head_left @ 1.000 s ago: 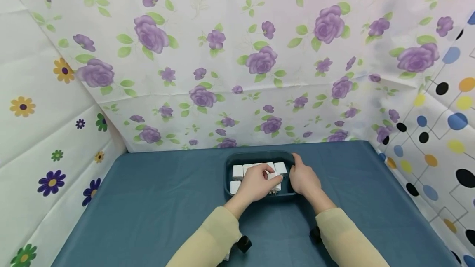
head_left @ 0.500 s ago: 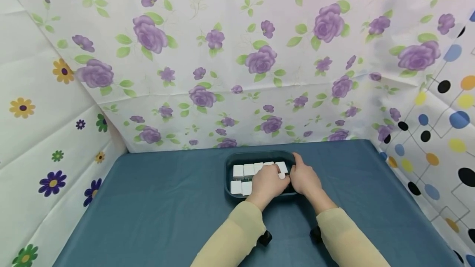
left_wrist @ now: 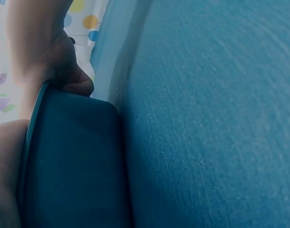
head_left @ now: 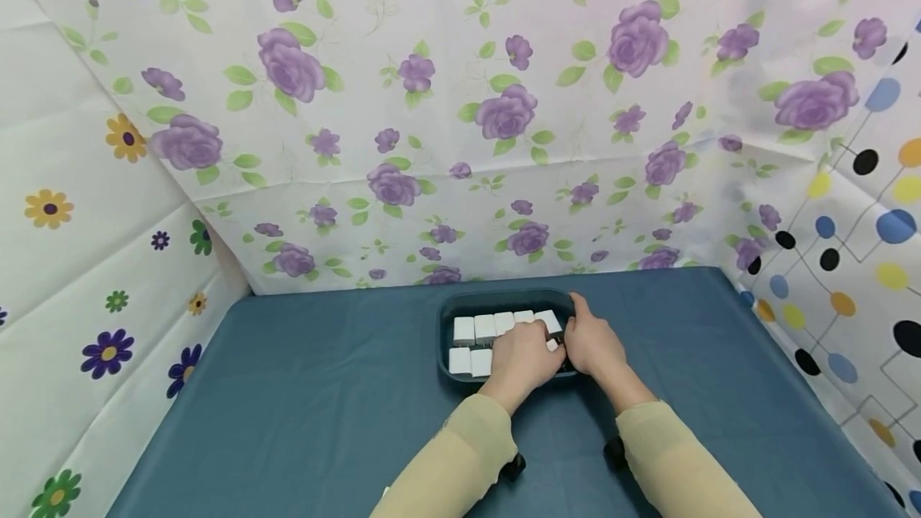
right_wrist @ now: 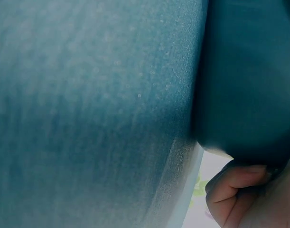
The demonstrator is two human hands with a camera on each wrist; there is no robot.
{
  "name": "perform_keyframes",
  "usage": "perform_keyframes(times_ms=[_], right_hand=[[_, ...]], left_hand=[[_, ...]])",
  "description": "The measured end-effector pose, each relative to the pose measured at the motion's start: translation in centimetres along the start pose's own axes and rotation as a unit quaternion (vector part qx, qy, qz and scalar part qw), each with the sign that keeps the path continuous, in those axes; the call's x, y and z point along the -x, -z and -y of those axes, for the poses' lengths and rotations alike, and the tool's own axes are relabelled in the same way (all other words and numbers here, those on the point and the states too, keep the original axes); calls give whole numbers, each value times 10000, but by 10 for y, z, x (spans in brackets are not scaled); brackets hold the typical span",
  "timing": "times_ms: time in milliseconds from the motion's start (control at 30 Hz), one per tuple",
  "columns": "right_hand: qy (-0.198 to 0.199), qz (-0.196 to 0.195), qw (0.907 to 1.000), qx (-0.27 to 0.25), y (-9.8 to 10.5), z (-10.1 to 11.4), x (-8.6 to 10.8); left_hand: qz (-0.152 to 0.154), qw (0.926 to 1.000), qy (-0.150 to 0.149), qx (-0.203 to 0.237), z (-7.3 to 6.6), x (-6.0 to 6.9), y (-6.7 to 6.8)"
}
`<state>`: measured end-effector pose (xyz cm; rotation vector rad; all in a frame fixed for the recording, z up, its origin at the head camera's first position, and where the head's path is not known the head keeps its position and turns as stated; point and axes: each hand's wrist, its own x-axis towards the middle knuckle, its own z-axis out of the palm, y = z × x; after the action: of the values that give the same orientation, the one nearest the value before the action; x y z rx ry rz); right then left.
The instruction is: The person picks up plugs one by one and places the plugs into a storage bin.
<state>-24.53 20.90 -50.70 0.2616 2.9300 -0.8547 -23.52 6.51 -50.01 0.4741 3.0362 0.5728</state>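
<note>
In the head view, a dark blue-green tray [head_left: 440,342] holds white blocks [head_left: 464,330] set in two rows. My left hand [head_left: 520,354] reaches into its right half, fingers bent down over the front row. A small white block [head_left: 552,345] shows at the thumb and fingertips, pinched there; most of it is hidden. My right hand [head_left: 593,344] grips the tray's right end, thumb along the rim. From the right wrist, the curled fingers [right_wrist: 230,190] of that hand hook round the tray's outer wall [right_wrist: 249,80]. The left wrist view shows the tray's outside wall [left_wrist: 78,156].
A blue-green cloth [head_left: 324,390] covers the table. Behind it hangs a purple-flowered sheet [head_left: 460,126], with patterned sheets at both sides. A small white thing [head_left: 386,492] peeks out beside the left sleeve [head_left: 453,454]. The tray stands near the table's back edge.
The left hand has moved right within the tray and lowered the white block into the front row's right part. More blocks show to its left. The right hand keeps its grip on the tray.
</note>
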Motion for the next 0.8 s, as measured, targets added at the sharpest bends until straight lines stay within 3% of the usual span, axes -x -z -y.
perform_keyframes(times_ms=[367,800], right_hand=[[16,41,10000,-9,2,1,0],[19,101,9999,-71,2,2,1]], left_hand=[[110,9998,-139,76,1,-2,1],[187,9996,76,218,0,-2,0]])
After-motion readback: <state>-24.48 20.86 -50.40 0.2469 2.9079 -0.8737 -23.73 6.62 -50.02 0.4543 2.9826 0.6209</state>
